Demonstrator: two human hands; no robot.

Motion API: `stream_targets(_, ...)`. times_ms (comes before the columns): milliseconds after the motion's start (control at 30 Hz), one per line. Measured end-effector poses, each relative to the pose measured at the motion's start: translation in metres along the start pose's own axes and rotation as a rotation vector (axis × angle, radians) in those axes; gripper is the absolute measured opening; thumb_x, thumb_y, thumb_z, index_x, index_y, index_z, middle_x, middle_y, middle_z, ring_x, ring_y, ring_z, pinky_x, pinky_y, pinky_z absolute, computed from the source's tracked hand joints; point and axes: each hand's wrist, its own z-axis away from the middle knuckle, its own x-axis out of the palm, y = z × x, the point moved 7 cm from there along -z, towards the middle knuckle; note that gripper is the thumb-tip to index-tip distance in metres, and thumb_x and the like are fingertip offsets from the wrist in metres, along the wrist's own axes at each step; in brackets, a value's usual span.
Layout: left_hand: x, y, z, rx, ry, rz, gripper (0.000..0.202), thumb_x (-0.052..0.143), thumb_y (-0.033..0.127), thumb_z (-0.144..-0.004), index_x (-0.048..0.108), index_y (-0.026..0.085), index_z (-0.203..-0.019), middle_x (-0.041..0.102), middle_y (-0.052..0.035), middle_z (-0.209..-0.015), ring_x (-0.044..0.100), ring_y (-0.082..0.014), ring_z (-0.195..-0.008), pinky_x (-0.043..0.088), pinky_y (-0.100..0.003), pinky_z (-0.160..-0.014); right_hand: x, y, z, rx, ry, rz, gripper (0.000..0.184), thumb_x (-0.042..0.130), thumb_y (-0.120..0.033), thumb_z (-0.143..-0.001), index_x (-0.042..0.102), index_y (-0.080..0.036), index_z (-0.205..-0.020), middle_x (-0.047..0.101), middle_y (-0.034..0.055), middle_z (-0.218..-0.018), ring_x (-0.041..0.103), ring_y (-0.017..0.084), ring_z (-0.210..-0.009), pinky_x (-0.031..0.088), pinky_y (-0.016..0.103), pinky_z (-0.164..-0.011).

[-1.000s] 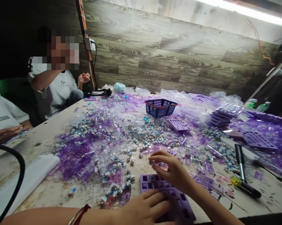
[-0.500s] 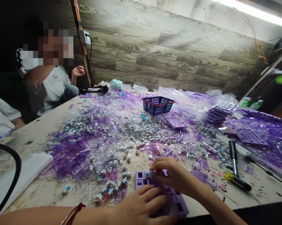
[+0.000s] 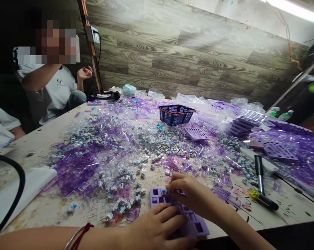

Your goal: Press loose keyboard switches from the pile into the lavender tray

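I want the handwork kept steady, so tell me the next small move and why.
Probably the right hand should gently press the small blue-topped part down: its fingers are right beside that part at the purple tray's far edge, and the left hand lies over the tray, seemingly steadying it. Whether the part is fully seated is too small to tell.

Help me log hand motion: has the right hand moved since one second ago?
Yes: the right hand has moved toward the wearer, farther from the dark basket, to the far edge of the purple tray.
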Motion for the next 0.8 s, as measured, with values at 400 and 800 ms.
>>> stream_targets(400,0.003,-0.001,0.001,-0.033,-0.024,0.022,0.031,0.054,0.03,-0.093,0.053,0.026,-0.123,0.058,-0.0031,-0.115,0.052,-0.022,-0.107,0.045,-0.036,-0.093,-0.006,0.004,-0.01,-0.002,0.008,0.009,0.021,0.07,0.001,-0.066,0.075,-0.017,-0.075,0.068,0.0026,-0.07,0.059,0.011,-0.062,0.041,0.02,-0.059)
stream_targets(800,0.001,0.0,0.007,-0.018,0.043,0.01,0.029,0.049,0.03,-0.095,0.053,0.026,-0.123,0.057,-0.0035,-0.121,0.05,-0.0221,-0.11,0.044,-0.036,-0.092,0.001,-0.005,-0.032,0.19,-0.215,0.293,0.02,0.058,0.001,-0.06,0.072,-0.013,-0.059,0.064,0.0047,-0.05,0.043,0.008,-0.043,0.021,0.023,-0.044)
